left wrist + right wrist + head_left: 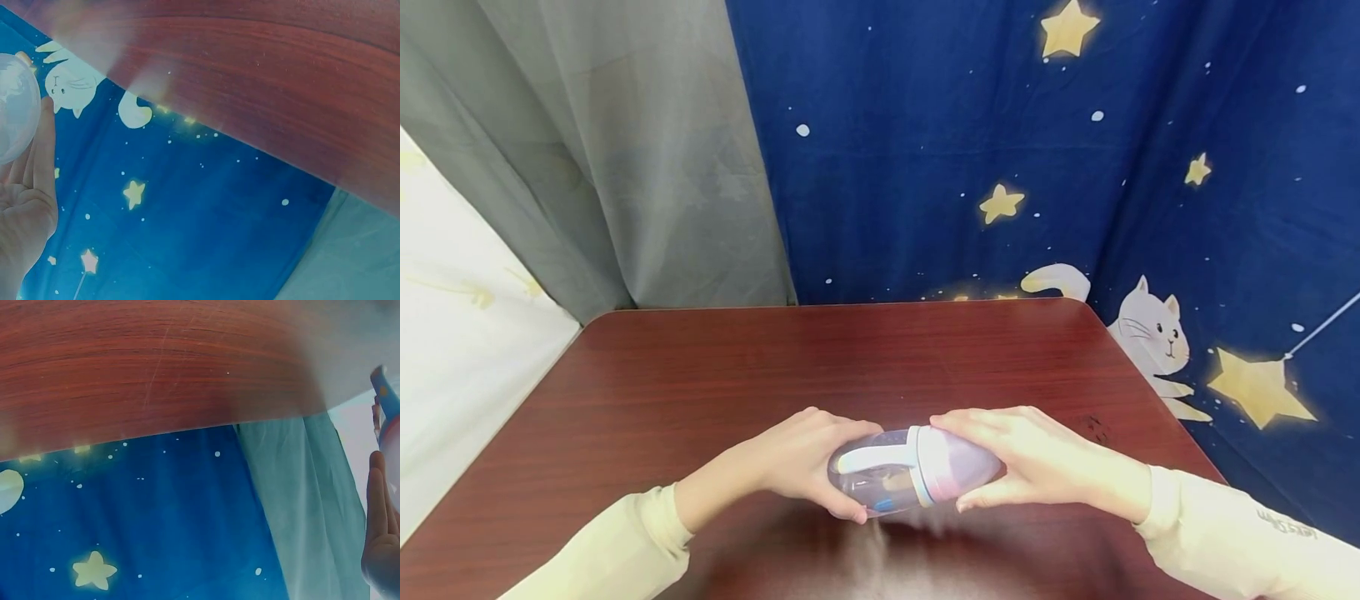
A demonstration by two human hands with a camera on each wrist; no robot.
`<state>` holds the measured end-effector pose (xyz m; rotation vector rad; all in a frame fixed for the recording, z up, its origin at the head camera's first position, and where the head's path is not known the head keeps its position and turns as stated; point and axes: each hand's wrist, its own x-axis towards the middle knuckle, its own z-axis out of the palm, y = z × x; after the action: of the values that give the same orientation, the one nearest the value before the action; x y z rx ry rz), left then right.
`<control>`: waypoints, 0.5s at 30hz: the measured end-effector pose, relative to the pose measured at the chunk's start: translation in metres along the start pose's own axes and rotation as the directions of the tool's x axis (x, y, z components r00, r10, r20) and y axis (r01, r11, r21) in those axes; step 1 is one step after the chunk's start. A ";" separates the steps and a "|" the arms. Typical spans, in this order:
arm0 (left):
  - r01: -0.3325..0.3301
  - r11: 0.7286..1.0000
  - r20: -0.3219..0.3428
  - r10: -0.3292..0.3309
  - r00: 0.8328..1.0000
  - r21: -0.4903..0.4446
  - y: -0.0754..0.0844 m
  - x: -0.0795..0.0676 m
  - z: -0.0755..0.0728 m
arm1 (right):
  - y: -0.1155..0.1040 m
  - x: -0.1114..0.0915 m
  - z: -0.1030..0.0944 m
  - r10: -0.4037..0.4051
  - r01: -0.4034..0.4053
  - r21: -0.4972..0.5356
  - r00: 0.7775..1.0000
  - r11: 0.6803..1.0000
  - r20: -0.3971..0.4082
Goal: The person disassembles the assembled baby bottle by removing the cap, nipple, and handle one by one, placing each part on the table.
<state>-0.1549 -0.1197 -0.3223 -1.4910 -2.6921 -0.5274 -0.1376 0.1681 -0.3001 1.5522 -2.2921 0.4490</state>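
Cream sleeves (pixel 610 550) flank a bottle (pixel 917 471) gripped over the table (pixel 820 358), its long axis roughly parallel to the far edge, well short of it; the left hand (pixel 812 458) curves round its base, the right hand (pixel 1026 454) its domed cap (pixel 958 464).

We see a clear, white-handled bottle (pixel 895 483), lilac cap (pixel 958 462) on. It's sideways, capped end toward the tabletop's right edge (pixel 1138 396).
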 end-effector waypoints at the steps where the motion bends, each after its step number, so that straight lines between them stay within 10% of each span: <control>1: 0.000 1.000 0.000 0.000 1.000 0.003 0.001 0.000 -0.001 | 0.000 -0.001 0.000 -0.004 0.004 -0.001 1.000 1.000 -0.007; 15: -0.016 1.000 0.002 0.016 1.000 -0.020 0.009 -0.003 -0.012 | -0.008 -0.002 -0.009 -0.048 0.049 0.016 0.998 0.999 -0.037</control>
<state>-0.1473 -0.1216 -0.3086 -1.5180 -2.6820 -0.5544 -0.1289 0.1707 -0.2920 1.5910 -2.2240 0.4812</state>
